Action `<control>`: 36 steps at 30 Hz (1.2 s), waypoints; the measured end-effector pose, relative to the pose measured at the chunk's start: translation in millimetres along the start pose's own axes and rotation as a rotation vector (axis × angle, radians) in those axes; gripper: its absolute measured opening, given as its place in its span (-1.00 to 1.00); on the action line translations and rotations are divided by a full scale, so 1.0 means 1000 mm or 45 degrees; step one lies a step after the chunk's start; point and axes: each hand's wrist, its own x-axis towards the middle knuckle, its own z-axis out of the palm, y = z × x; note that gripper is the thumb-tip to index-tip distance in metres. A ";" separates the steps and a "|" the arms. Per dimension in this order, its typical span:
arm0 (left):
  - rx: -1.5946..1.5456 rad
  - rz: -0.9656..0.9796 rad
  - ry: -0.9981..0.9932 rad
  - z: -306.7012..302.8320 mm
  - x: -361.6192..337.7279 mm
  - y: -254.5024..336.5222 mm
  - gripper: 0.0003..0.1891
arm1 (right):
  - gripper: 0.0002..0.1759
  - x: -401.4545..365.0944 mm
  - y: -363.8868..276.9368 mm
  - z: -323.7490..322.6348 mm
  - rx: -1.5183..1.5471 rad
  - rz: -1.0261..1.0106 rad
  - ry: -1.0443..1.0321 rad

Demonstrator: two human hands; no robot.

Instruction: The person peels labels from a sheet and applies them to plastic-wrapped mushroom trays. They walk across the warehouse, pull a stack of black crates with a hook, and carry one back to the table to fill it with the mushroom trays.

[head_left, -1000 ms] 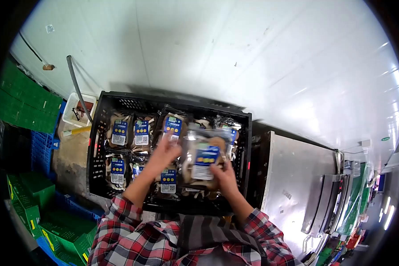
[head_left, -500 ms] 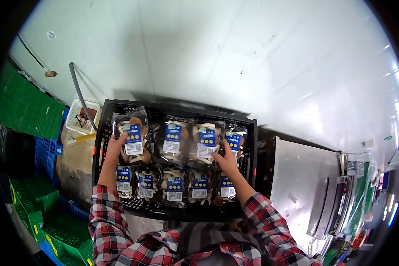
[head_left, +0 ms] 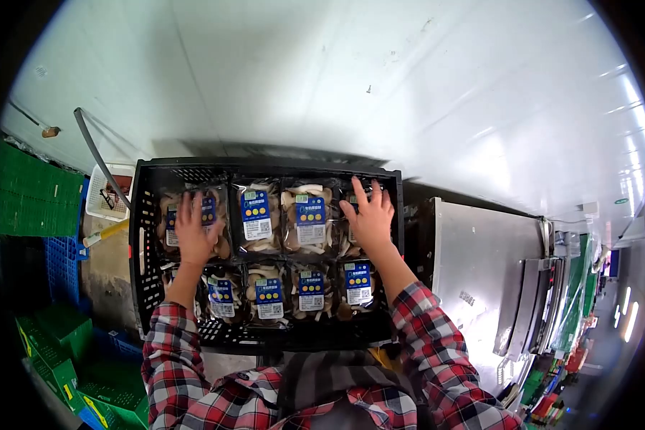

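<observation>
Two rows of clear-wrapped mushroom packs [head_left: 309, 216] with blue and white labels lie in a black plastic crate [head_left: 265, 347]. My left hand [head_left: 196, 233] rests flat with fingers spread on the back-left mushroom pack [head_left: 168, 215], partly covering its label. At the other end of the back row, my right hand [head_left: 370, 219] is spread over the back-right mushroom pack [head_left: 349, 241] and hides most of it. Neither hand grips anything. The front-left pack is partly behind my left wrist.
A white wall [head_left: 279, 79] rises behind the crate. To the right stands a grey metal surface [head_left: 480, 265]. On the left are a white basket [head_left: 106, 208], a grey pipe [head_left: 97, 147], green crates [head_left: 54, 351] and a blue crate [head_left: 63, 269].
My left hand has let go of the back-left pack, which now lies lower in the row. My right hand has opened and moved to the back-right pack. The view has shifted slightly.
</observation>
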 end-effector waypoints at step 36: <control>0.504 0.096 0.108 0.065 -0.026 -0.049 -0.24 | -0.47 -0.190 0.007 -0.090 0.744 -0.204 0.285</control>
